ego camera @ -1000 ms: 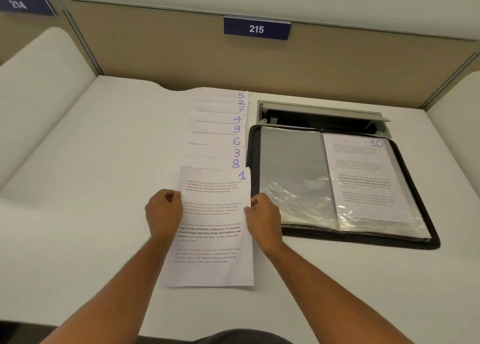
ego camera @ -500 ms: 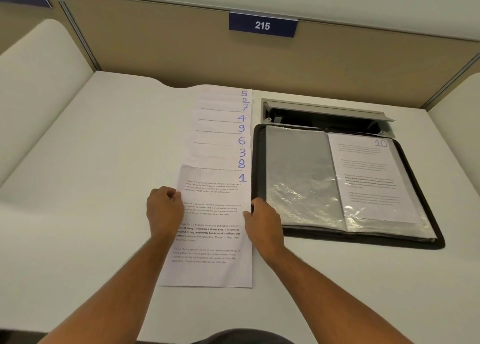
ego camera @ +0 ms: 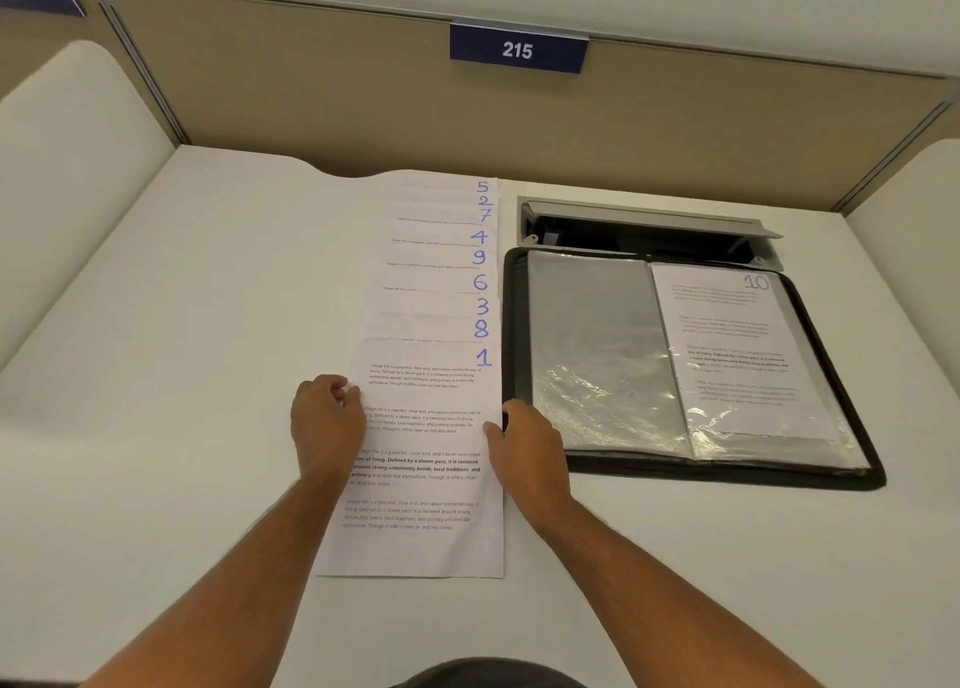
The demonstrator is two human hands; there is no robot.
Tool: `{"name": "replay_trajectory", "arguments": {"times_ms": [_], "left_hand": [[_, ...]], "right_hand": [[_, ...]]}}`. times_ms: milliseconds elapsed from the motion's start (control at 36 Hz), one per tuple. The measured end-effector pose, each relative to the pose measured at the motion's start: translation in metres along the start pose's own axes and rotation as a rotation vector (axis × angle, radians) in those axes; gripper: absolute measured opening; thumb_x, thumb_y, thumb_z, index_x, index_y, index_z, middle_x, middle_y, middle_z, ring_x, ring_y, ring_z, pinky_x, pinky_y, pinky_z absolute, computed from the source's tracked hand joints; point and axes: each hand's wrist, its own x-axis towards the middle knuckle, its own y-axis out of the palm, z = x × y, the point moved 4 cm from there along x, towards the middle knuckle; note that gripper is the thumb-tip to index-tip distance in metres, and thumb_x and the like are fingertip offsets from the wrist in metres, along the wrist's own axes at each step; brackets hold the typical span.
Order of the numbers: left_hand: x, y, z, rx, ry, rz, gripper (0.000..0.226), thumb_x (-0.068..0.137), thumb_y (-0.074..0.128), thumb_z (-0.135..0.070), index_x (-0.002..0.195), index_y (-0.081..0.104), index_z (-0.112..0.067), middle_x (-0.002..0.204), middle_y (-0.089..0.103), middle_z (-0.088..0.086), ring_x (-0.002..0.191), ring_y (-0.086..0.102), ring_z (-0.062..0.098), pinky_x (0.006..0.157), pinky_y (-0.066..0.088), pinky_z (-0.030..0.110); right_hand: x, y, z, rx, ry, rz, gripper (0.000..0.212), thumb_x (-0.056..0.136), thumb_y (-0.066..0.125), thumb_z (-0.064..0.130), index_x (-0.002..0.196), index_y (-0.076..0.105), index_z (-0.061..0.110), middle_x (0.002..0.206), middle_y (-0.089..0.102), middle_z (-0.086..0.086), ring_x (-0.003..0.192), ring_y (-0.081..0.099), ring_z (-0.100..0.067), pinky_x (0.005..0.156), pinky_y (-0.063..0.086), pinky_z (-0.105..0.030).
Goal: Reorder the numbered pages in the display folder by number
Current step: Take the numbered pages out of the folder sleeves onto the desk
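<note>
I see the display folder (ego camera: 519,323) lying open on the desk (ego camera: 182,323); its right sleeve holds page 10 (ego camera: 737,344), its left sleeve looks empty; my left hand (ego camera: 324,427) curls its fingers on the left edge of page 1 (ego camera: 426,479); my right hand (ego camera: 524,448) pinches its right edge; the other pages (ego camera: 441,271) lie fanned behind it, reading 5, 2, 7, 4, 9, 6, 3, 8.

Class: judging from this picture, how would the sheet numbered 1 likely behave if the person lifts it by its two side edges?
Page 1 looks like one thin printed sheet, so it is probably light and would likely sag in the middle. The left hand and right hand hold opposite edges, which should steady it. Lying on other pages, it may slide easily.
</note>
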Motion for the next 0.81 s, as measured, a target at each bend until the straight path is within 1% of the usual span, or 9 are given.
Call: {"name": "replay_trajectory", "arguments": {"times_ms": [139, 250, 278, 333, 389, 500, 556, 667, 806], "left_hand": [[0.001, 0.000, -0.001, 0.004, 0.001, 0.001, 0.021, 0.096, 0.059, -0.018, 0.113, 0.068, -0.010, 0.108, 0.063, 0.006, 0.092, 0.054, 0.016, 0.086, 0.040, 0.029], [-0.002, 0.001, -0.008, 0.012, 0.017, -0.005, 0.026, 0.095, 0.062, -0.018, 0.119, 0.065, -0.010, 0.114, 0.058, 0.007, 0.103, 0.058, 0.023, 0.090, 0.046, 0.035], [-0.003, 0.003, -0.012, 0.015, 0.027, -0.003, 0.027, 0.095, 0.062, -0.018, 0.121, 0.065, -0.010, 0.116, 0.057, 0.007, 0.106, 0.058, 0.024, 0.092, 0.047, 0.036], [-0.008, 0.008, -0.020, 0.019, 0.054, 0.010, 0.027, 0.096, 0.062, -0.018, 0.122, 0.064, -0.011, 0.118, 0.056, 0.006, 0.108, 0.056, 0.022, 0.094, 0.048, 0.037], [-0.013, 0.016, -0.030, 0.014, 0.087, 0.032, 0.026, 0.096, 0.062, -0.018, 0.122, 0.065, -0.011, 0.118, 0.057, 0.005, 0.108, 0.057, 0.021, 0.094, 0.048, 0.036], [-0.031, 0.038, -0.056, -0.006, 0.182, 0.106, 0.023, 0.095, 0.063, -0.015, 0.118, 0.065, -0.012, 0.114, 0.055, 0.001, 0.106, 0.056, 0.018, 0.091, 0.043, 0.029], [-0.043, 0.052, -0.070, -0.017, 0.219, 0.157, 0.023, 0.096, 0.063, -0.014, 0.119, 0.064, -0.014, 0.115, 0.054, 0.000, 0.107, 0.054, 0.016, 0.093, 0.042, 0.027], [-0.069, 0.083, -0.097, 0.003, 0.319, 0.253, 0.026, 0.096, 0.066, -0.016, 0.122, 0.062, -0.016, 0.116, 0.056, -0.003, 0.107, 0.053, 0.011, 0.094, 0.044, 0.026], [-0.104, 0.119, -0.131, 0.004, 0.449, 0.383, 0.016, 0.096, 0.064, -0.013, 0.110, 0.064, -0.019, 0.109, 0.055, -0.007, 0.101, 0.052, 0.008, 0.094, 0.048, 0.026]], "right_hand": [[0.000, -0.001, 0.001, 0.001, 0.007, -0.002, 0.017, 0.103, 0.056, 0.036, 0.105, 0.061, 0.020, 0.104, 0.066, 0.005, 0.089, 0.064, -0.012, 0.081, 0.057, -0.031], [-0.003, -0.004, 0.001, 0.014, 0.013, -0.002, 0.019, 0.103, 0.054, 0.038, 0.100, 0.060, 0.021, 0.099, 0.064, 0.006, 0.086, 0.063, -0.012, 0.081, 0.059, -0.035], [-0.004, -0.007, 0.001, 0.020, 0.010, -0.008, 0.019, 0.104, 0.054, 0.038, 0.098, 0.059, 0.020, 0.096, 0.064, 0.006, 0.084, 0.062, -0.012, 0.079, 0.058, -0.034], [-0.007, -0.013, 0.001, 0.038, 0.003, -0.019, 0.019, 0.104, 0.054, 0.036, 0.098, 0.059, 0.019, 0.093, 0.063, 0.006, 0.081, 0.060, -0.010, 0.074, 0.054, -0.028], [-0.011, -0.022, 0.001, 0.055, -0.011, -0.040, 0.019, 0.104, 0.055, 0.036, 0.100, 0.060, 0.018, 0.090, 0.062, 0.007, 0.078, 0.059, -0.009, 0.070, 0.049, -0.023], [-0.018, -0.039, -0.008, 0.052, -0.055, -0.124, 0.022, 0.104, 0.055, 0.035, 0.088, 0.059, 0.020, 0.080, 0.059, 0.009, 0.071, 0.057, -0.011, 0.066, 0.050, -0.027], [-0.019, -0.049, -0.017, 0.057, -0.051, -0.168, 0.020, 0.104, 0.054, 0.034, 0.092, 0.063, 0.020, 0.082, 0.061, 0.009, 0.073, 0.059, -0.012, 0.068, 0.053, -0.028], [-0.020, -0.073, -0.046, 0.075, -0.037, -0.263, 0.019, 0.103, 0.057, 0.028, 0.112, 0.068, 0.016, 0.099, 0.067, 0.004, 0.089, 0.063, -0.013, 0.079, 0.055, -0.029], [-0.019, -0.106, -0.098, 0.001, 0.002, -0.435, 0.022, 0.096, 0.065, 0.020, 0.116, 0.068, 0.011, 0.106, 0.064, -0.004, 0.097, 0.061, -0.024, 0.083, 0.055, -0.043]]}}
